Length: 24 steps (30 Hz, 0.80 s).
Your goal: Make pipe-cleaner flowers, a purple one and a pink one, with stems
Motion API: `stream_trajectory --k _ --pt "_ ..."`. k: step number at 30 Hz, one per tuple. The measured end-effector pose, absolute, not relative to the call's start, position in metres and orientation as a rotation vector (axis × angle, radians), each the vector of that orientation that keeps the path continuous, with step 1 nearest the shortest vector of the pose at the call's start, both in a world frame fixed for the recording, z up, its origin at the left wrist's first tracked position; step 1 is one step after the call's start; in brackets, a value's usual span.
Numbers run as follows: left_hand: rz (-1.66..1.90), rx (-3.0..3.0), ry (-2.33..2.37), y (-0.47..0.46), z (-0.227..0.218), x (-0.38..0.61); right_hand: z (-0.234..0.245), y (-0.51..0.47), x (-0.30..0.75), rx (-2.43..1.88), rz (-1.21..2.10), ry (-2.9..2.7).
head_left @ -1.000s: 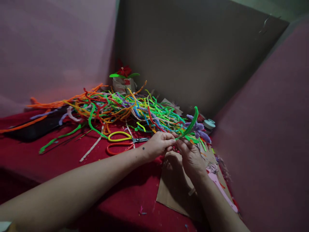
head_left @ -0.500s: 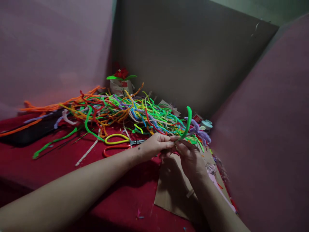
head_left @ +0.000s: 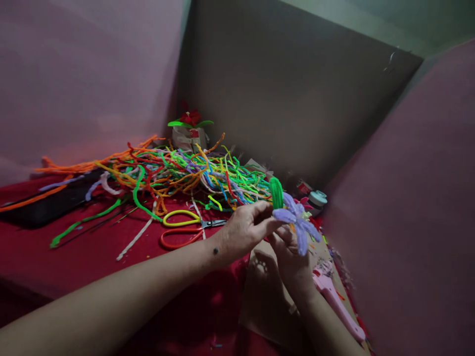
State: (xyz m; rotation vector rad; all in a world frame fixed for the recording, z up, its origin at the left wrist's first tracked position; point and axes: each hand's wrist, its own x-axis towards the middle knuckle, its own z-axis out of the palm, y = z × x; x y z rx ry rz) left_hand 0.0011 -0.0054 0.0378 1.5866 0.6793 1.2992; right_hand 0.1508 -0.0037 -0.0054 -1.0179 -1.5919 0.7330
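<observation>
Both my hands meet over the cardboard at a pipe-cleaner flower (head_left: 298, 220) with purple petals and a pale yellow centre. A green pipe-cleaner leaf (head_left: 276, 193) stands up beside the petals. My left hand (head_left: 247, 225) pinches near the leaf's base, thumb and fingers together. Below the petals, my right hand (head_left: 291, 252) is closed round the lower part of the flower, which its fingers and the petals mostly hide. The scissors (head_left: 202, 225), with one yellow and one red handle, lie just left of my left hand.
Many coloured pipe cleaners (head_left: 185, 170) are heaped behind my hands. A pink glue gun (head_left: 339, 304) lies on the cardboard (head_left: 260, 301) at right. A wrapped red flower (head_left: 190, 118) stands at the back, a light-blue lidded jar (head_left: 318, 199) at right. Red cloth (head_left: 178, 301) covers the surface.
The purple flower has turned to face me and now shows in front of my right hand. The green leaf has swung left and upright. My left hand has rolled over slightly.
</observation>
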Motion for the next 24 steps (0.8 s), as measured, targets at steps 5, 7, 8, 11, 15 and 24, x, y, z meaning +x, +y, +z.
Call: stream_trajectory --k 5,7,8,11,15,24 --pt "1.306 1.477 0.621 -0.011 0.038 0.005 -0.002 -0.02 0.145 -1.082 0.783 -1.519" --pt "1.307 1.376 0.71 -0.015 0.041 0.007 0.003 -0.026 0.145 -1.112 0.814 -1.496" --pt "1.301 1.315 0.764 -0.017 0.042 0.008 0.004 -0.028 0.146 -1.117 0.826 -1.468" --pt "1.24 1.115 0.77 -0.021 0.042 0.013 0.006 -0.029 0.144 -1.104 0.89 -1.381" --pt "1.188 0.833 0.564 -0.019 0.035 0.021 0.002 -0.025 0.136 -1.013 0.897 -1.299" --pt "1.108 0.862 0.553 -0.011 0.037 0.012 0.025 -0.028 0.13 -0.958 0.826 -1.433"
